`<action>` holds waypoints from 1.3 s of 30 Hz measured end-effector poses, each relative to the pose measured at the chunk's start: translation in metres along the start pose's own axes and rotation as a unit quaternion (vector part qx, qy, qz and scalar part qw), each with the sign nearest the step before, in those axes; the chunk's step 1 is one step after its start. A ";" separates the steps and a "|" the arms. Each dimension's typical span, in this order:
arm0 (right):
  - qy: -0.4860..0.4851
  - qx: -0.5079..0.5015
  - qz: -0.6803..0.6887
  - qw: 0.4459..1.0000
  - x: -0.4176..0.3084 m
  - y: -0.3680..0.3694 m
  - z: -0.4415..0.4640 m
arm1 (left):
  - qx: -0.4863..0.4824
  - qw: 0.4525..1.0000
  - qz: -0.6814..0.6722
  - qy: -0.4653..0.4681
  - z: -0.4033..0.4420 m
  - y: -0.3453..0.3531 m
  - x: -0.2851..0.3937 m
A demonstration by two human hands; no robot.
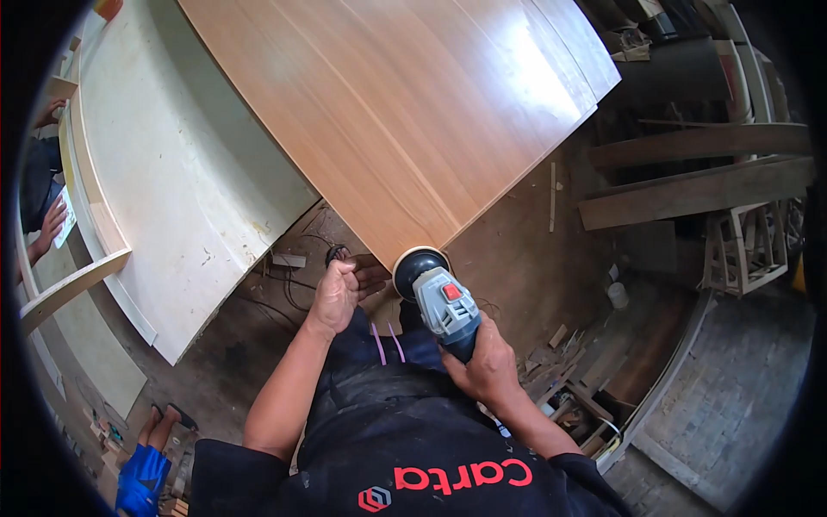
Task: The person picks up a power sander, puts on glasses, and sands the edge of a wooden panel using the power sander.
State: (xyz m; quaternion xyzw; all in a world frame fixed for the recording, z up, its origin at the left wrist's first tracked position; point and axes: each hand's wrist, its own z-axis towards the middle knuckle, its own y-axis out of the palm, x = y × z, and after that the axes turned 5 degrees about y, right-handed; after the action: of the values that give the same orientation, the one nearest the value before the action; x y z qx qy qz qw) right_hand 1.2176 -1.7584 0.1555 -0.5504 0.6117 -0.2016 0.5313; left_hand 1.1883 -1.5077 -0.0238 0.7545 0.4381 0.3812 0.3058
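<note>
My right hand [487, 366] is wrapped around the rear body of a grey and dark-blue power sander [444, 302] with a red switch. Its round black pad with a pale rim meets the near corner of a glossy wood-grain panel [388, 121]. My left hand [338, 297] is beside that corner, to the left of the sander's pad. Its fingers are stretched out toward the panel's edge and the thumb points up; nothing shows in it. Whether the fingertips touch the panel I cannot tell.
A large pale board [189, 172] lies to the left, with a curved wooden frame [90, 172] along it. Another person's hand [53, 220] holds something white at far left. Curved planks [698, 181] and a slatted wooden stand [741, 250] are at right. Cables and offcuts litter the floor.
</note>
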 end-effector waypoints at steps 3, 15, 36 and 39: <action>0.028 0.002 -0.004 1.000 0.009 -0.008 0.006 | -0.004 1.000 0.008 0.017 -0.004 0.010 0.004; 0.011 -0.005 0.004 1.000 0.059 -0.066 0.062 | 0.097 0.989 0.070 0.091 -0.011 0.041 -0.014; -0.030 -0.009 -0.026 0.999 0.159 -0.156 0.152 | 0.349 0.850 0.314 0.237 0.010 0.129 -0.052; -0.036 -0.009 -0.027 0.999 0.173 -0.168 0.164 | 0.360 0.835 0.330 0.253 0.014 0.134 -0.058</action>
State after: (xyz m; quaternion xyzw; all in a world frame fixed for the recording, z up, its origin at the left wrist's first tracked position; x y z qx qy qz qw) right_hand 1.4678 -1.9089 0.1632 -0.5786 0.5790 -0.1902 0.5421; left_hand 1.2387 -1.6191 0.0580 0.7886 0.3314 0.4519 -0.2531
